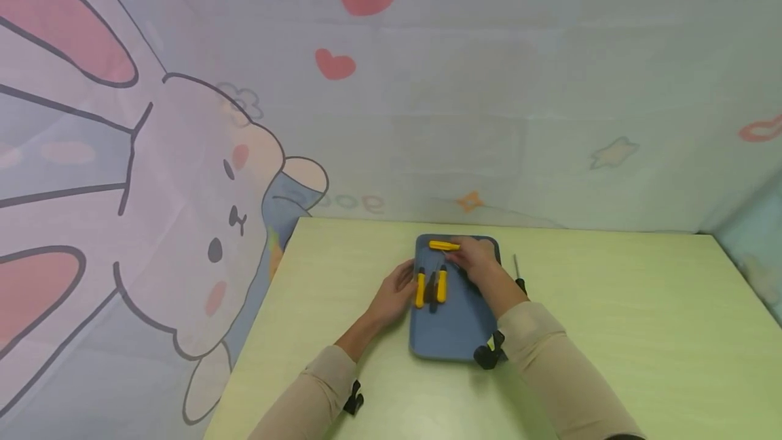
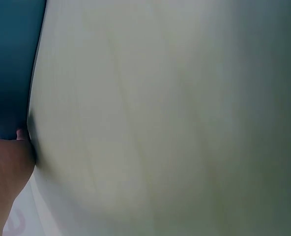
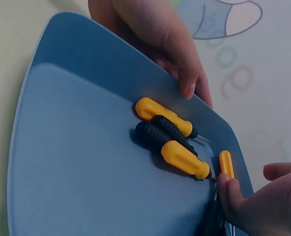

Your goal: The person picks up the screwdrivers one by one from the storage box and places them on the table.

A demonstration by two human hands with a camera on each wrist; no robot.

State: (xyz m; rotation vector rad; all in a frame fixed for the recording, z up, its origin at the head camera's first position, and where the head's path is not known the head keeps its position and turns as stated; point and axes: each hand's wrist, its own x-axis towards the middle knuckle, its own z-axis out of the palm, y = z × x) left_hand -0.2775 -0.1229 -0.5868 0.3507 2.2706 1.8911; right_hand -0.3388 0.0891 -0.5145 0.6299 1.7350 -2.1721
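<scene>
A blue-grey tray [image 1: 458, 338] lies on the table, with yellow-handled screwdrivers [image 1: 442, 285] [image 3: 185, 160] and black-handled ones [image 3: 150, 135] side by side in it. My left hand [image 1: 391, 296] [image 3: 153, 32] grips the tray's left rim, its fingertips over the edge. At the tray's far end, my right hand [image 1: 476, 258] [image 3: 268, 201] holds the end of a yellow handle [image 1: 442, 246] [image 3: 226, 163] between its fingers; the thumb's contact is partly hidden. Dark handles and thin shafts lie below that hand in the right wrist view. The left wrist view shows the tray's side [image 2: 15, 64] and part of my left hand [image 2: 8, 172].
Another screwdriver with a black handle [image 1: 520, 284] lies on the table [image 1: 611, 304], just right of the tray. A patterned cloth [image 1: 440, 121] with a cartoon rabbit and hearts hangs behind the table and along its left side.
</scene>
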